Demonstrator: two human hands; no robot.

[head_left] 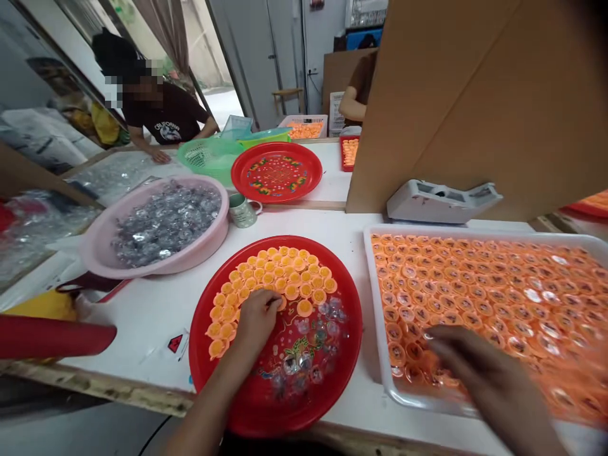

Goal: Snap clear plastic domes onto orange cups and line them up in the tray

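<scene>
Far L corner of surface: pink basin, heaped w/ clear pieces; a knock to its rim could spill some. Mug stands just beside it, twd far edge, & could tip if the basin is shoved R.

Near edge, approx. mid-length: red tray, near rim apparently overhanging the edge. L forearm crosses that rim; if it bears down, the tray could tilt & slide its load. Orange discs sit close-set along the tray's far & L sides, inside the rim; the wrist is nr the L-side discs, so a low sweep could drag them out of line.

L hand: thumb & fingertips drawn nearly together at the inner margin of the discs; whether a disc is gripped or only touched, cannot tell. A pinch here could nudge adjacent discs, since gaps are small.

Loose clear domes lie in the tray's R & near parts; being rounded & smooth, they may roll if the tray is jarred.

R end of surface: translucent bin, w/ orange discs under shiny tops in tight rows. R hand: over the bin's near L part, fingers extended, blurred; exact opening & any hold, cannot tell. Fast, low motion could catch a top & upset the rows.
</scene>
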